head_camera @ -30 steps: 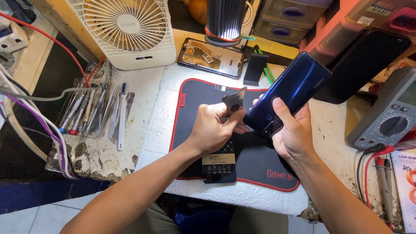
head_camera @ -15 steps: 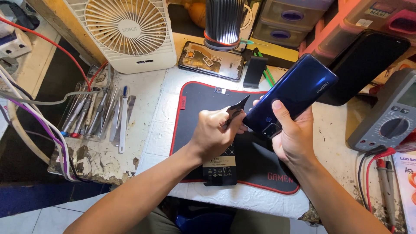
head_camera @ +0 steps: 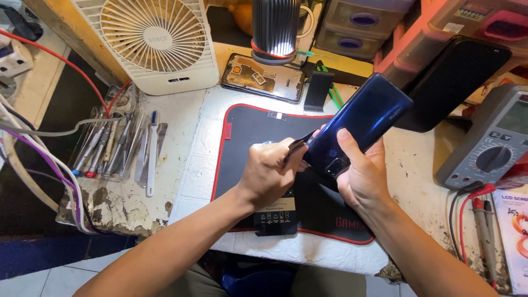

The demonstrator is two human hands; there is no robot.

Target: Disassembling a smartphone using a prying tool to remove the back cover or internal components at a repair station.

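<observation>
Above the black red-edged mat (head_camera: pixel 247 137), the right hand (head_camera: pixel 363 176) has tilted the glossy dark-blue phone (head_camera: pixel 357 124) lower, while the left hand (head_camera: pixel 269 173) stays pinched on what seems a thin dark pry tool (head_camera: pixel 300 144) at its edge.

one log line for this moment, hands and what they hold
right hand: grips blue phone, back up | left hand: thin dark tool at phone's edge | below: black mat

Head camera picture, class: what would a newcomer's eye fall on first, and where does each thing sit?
At centre, the right hand grips a glossy dark blue phone, tilted up over the black red-edged mat, while the left hand presses a thin dark tool against the phone's lower edge. Behind, at upper left, stands a white fan. A grey multimeter lies at the right edge.
</observation>
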